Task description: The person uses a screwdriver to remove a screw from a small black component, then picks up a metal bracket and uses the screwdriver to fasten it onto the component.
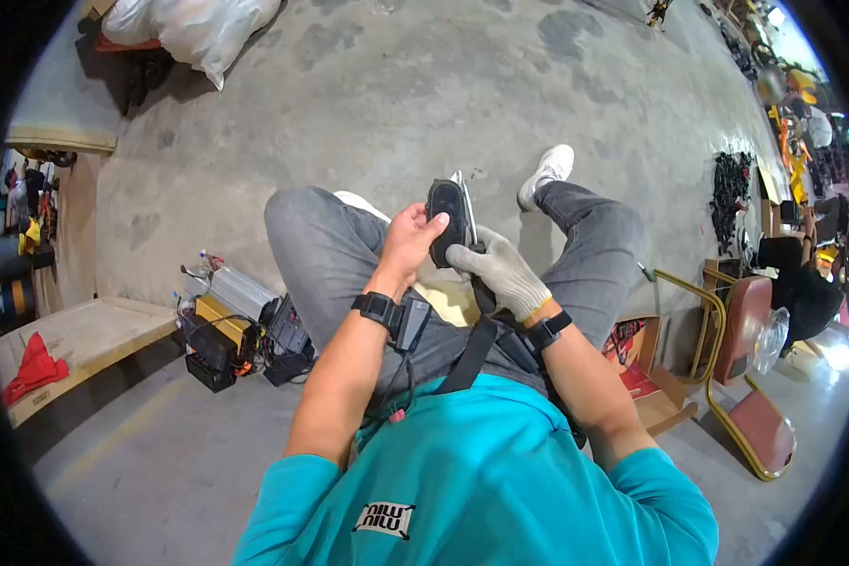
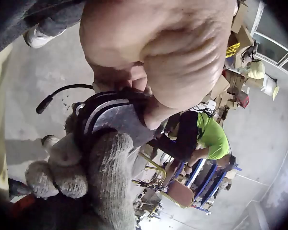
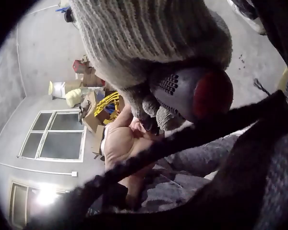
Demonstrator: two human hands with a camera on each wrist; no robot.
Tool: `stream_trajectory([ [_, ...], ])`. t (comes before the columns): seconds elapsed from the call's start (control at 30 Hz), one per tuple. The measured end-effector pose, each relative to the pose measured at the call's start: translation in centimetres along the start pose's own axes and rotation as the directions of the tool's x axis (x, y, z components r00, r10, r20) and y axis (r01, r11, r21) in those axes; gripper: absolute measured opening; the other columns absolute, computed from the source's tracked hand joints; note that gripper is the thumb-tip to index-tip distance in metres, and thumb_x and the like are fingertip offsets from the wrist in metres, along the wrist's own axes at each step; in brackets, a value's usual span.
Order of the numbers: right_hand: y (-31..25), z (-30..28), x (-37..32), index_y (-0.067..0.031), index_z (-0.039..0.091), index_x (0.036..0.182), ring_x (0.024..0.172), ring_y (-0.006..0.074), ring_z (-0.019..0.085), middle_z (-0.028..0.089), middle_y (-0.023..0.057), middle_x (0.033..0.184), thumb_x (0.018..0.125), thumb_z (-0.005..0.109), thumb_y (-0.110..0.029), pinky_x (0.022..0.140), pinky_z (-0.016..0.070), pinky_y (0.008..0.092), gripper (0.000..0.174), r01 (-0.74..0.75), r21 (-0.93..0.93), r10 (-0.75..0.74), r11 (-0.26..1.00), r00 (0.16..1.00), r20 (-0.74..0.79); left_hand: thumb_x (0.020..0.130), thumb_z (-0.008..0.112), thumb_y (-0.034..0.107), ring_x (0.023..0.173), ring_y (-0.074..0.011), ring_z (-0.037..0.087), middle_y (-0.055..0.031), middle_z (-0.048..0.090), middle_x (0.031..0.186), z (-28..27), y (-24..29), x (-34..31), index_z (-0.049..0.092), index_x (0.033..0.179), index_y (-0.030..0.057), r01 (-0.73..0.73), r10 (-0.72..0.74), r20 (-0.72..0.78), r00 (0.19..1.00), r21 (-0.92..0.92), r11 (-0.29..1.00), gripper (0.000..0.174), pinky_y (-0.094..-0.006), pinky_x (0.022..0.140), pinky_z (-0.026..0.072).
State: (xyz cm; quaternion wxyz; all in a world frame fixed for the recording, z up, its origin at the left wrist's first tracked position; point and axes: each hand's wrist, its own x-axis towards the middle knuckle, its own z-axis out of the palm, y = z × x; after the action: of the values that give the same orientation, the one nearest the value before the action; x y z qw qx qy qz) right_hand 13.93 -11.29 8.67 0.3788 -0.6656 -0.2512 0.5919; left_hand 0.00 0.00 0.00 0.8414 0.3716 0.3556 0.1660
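Observation:
Between the knees, my bare left hand grips a black oval device, its thumb lying on the flat dark face. A pale, thin edge shows along the device's far side. My right hand, in a knitted grey-white glove, holds its near end with the thumb pressed on it. In the right wrist view, a dark grey perforated body with a red end sticks out from the glove. The left wrist view shows a short black lead with a thicker tip beside the device. What the device is, I cannot tell.
A black strap runs from the waist toward the glove. On the left stand a low wooden platform with a red cloth, and electrical gear. A cardboard box and a gold-framed chair are on the right.

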Motion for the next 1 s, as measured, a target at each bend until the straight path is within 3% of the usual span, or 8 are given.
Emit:
stream_trajectory([
  [0.17, 0.1, 0.1, -0.1, 0.0011, 0.063, 0.104, 0.067, 0.0086, 0.059, 0.063, 0.0019, 0.078, 0.084, 0.074, -0.031, 0.063, 0.0514, 0.0251, 0.038, 0.006, 0.096, -0.001, 0.995, 0.999, -0.050, 0.096, 0.067, 0.009, 0.107, -0.0194, 0.064, -0.0173, 0.064, 0.122, 1.8, 0.9, -0.7, 0.033, 0.143, -0.0068, -0.013, 0.011, -0.156, 0.988, -0.008, 1.000, 0.060, -0.0317, 0.092, 0.0532],
  [0.37, 1.8, 0.1, 0.3, 0.0010, 0.062, 0.105, 0.068, 0.0088, 0.059, 0.063, 0.0022, 0.080, 0.085, 0.074, -0.030, 0.063, 0.0514, 0.0258, 0.038, 0.016, 0.158, -0.017, 0.987, 1.000, 0.005, 0.097, 0.063, 0.007, 0.106, -0.0205, 0.066, -0.0168, 0.065, 0.122, 1.1, 1.2, -1.2, 0.031, 0.145, -0.0072, -0.009, 0.009, -0.096, 0.995, 0.001, 1.000, 0.059, -0.0315, 0.091, 0.0547],
  [0.47, 0.6, 0.1, 0.0, 0.0010, 0.062, 0.105, 0.069, 0.0090, 0.059, 0.062, 0.0018, 0.080, 0.086, 0.073, -0.030, 0.064, 0.0512, 0.0261, 0.038, 0.029, 0.136, -0.030, 0.990, 1.000, 0.001, 0.098, 0.063, 0.007, 0.101, -0.0199, 0.068, -0.0156, 0.066, 0.117, 0.8, 0.8, -0.5, 0.034, 0.142, -0.0074, 0.029, -0.031, -0.020, 0.999, -0.124, 0.992, 0.054, -0.0304, 0.087, 0.0563],
  [0.53, 0.4, -0.1, -0.2, 0.0012, 0.062, 0.105, 0.071, 0.0090, 0.059, 0.062, 0.0019, 0.082, 0.087, 0.072, -0.029, 0.064, 0.0508, 0.0261, 0.037, 0.006, 0.133, -0.012, 0.991, 0.999, 0.038, 0.099, 0.061, 0.008, 0.097, -0.0222, 0.069, -0.0159, 0.067, 0.113, 1.4, 1.1, -0.5, 0.043, 0.131, -0.0035, -0.016, 0.016, 0.003, 1.000, -0.086, 0.996, 0.039, -0.0340, 0.088, 0.0579],
  [0.77, 0.0, -2.0, 0.1, 0.0036, 0.062, 0.112, 0.076, 0.0134, 0.062, 0.065, 0.0076, 0.091, 0.087, 0.069, -0.022, 0.067, 0.0525, 0.0277, 0.037, -0.156, 0.284, 0.173, 0.946, 0.984, -0.038, 0.100, 0.059, 0.011, 0.094, -0.0266, 0.071, -0.0191, 0.067, 0.114, 1.6, 3.9, -1.1, 0.042, 0.135, 0.0040, -0.105, 0.089, -0.145, 0.985, -0.102, 0.989, 0.040, -0.0389, 0.080, 0.0613],
  [0.83, 1.6, -4.4, 1.6, 0.0038, 0.062, 0.112, 0.080, 0.0165, 0.063, 0.065, 0.0107, 0.092, 0.086, 0.068, -0.016, 0.069, 0.0530, 0.0307, 0.033, -0.214, 0.386, 0.265, 0.897, 0.960, -0.085, 0.100, 0.060, 0.012, 0.094, -0.0268, 0.071, -0.0195, 0.067, 0.113, 1.4, 5.0, -0.8, 0.039, 0.140, 0.0037, -0.145, 0.135, -0.096, 0.986, -0.106, 0.984, 0.046, -0.0384, 0.080, 0.0611],
  [0.87, 2.1, -5.9, 2.6, 0.0040, 0.061, 0.112, 0.085, 0.0192, 0.065, 0.065, 0.0133, 0.095, 0.085, 0.067, -0.012, 0.070, 0.0536, 0.0334, 0.032, -0.225, 0.345, 0.268, 0.911, 0.960, -0.084, 0.100, 0.060, 0.012, 0.093, -0.0273, 0.071, -0.0205, 0.067, 0.113, 1.2, 5.6, -0.4, 0.027, 0.151, 0.0042, -0.144, 0.138, -0.059, 0.989, -0.096, 0.985, 0.061, -0.0380, 0.080, 0.0608],
  [1.0, 1.6, -9.4, 6.8, 0.0030, 0.059, 0.106, 0.069, 0.0181, 0.067, 0.064, 0.0125, 0.090, 0.086, 0.065, -0.012, 0.060, 0.0546, 0.0287, 0.026, -0.196, 0.351, 0.258, 0.916, 0.956, -0.140, 0.100, 0.057, 0.008, 0.094, -0.0281, 0.071, -0.0233, 0.065, 0.116, 0.9, 8.1, 1.6, 0.003, 0.159, 0.0082, -0.066, 0.064, -0.048, 0.997, -0.057, 0.996, 0.081, -0.0385, 0.080, 0.0601],
])
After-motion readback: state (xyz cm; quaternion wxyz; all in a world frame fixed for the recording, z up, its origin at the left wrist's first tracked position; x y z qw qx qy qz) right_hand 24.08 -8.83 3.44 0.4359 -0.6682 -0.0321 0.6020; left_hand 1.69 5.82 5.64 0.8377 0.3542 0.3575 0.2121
